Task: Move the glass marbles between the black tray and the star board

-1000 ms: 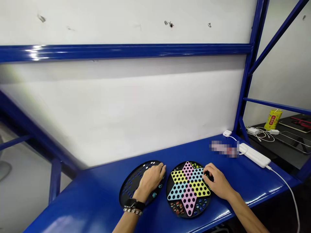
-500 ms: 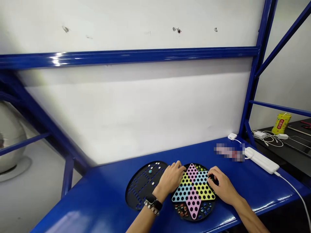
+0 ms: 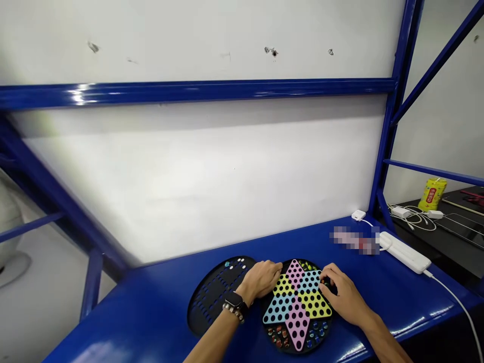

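Observation:
A round black Chinese-checkers board (image 3: 297, 306) with a pink, yellow and light-blue star lies on the blue shelf (image 3: 151, 312). Marbles sit in its rim pockets, red and blue ones at the near edge (image 3: 282, 335). My left hand (image 3: 262, 279), with a watch and bracelet on the wrist, rests curled at the board's left edge. My right hand (image 3: 342, 294) is curled over the right rim pocket, fingertips pinched down; what they hold is hidden. To the left lies a second black round tray (image 3: 215, 292) with a few marbles at its far edge.
A white power strip (image 3: 404, 251) with its cable lies at the shelf's right end, beside a small white adapter (image 3: 358, 216). Blue frame posts rise at right. Beyond stands a dark table (image 3: 446, 237) with a yellow can (image 3: 432, 193) and chargers. A white wall backs the shelf.
My left hand has moved right, off the black tray to the star board's left edge. My right hand has stayed at the right rim. The view shifted slightly.

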A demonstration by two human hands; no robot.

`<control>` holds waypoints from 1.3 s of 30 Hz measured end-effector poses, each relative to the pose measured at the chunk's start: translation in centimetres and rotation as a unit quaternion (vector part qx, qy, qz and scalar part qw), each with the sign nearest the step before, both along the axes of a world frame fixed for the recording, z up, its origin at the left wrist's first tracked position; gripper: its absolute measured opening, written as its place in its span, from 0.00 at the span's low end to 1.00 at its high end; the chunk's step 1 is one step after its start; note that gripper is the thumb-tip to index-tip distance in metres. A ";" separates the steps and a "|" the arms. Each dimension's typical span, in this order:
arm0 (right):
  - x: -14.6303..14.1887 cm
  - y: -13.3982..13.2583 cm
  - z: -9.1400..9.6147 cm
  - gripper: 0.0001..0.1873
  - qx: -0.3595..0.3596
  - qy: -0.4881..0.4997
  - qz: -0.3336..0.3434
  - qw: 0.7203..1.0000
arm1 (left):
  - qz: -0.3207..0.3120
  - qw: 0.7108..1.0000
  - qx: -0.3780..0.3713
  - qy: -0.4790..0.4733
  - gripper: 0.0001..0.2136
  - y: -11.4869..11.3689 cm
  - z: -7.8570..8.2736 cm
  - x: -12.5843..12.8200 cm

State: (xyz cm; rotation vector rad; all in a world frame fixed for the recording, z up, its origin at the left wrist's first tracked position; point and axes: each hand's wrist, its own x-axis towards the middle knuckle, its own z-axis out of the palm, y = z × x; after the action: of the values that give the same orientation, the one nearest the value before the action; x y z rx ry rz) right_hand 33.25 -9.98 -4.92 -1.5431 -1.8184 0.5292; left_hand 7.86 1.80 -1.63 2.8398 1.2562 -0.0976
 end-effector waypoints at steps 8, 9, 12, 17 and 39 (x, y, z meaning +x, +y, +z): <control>0.0 -0.1 0.0 0.08 0.007 0.003 0.004 1.000 | 0.024 0.999 0.022 -0.008 0.17 0.3 -0.3 -0.3; 0.0 -0.1 0.0 0.08 0.008 0.003 0.004 1.000 | 0.035 0.999 0.023 -0.015 0.18 0.3 -0.1 -0.5; 0.0 0.0 0.0 0.08 0.005 0.002 0.002 1.000 | 0.089 0.994 0.042 -0.057 0.20 0.3 0.9 -1.6; 0.0 0.0 0.1 0.07 0.001 -0.003 0.007 1.000 | 0.172 0.982 0.044 -0.059 0.19 -0.7 2.6 -5.7; 0.3 0.0 -0.1 0.08 -0.010 -0.006 0.008 1.000 | 0.134 0.988 0.037 -0.067 0.12 -15.5 -4.6 -0.2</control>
State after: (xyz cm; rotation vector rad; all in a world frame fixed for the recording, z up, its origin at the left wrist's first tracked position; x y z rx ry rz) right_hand 33.55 -9.95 -5.02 -1.5496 -1.8417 0.5482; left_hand 7.63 -13.73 -6.26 2.6516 1.6245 0.1475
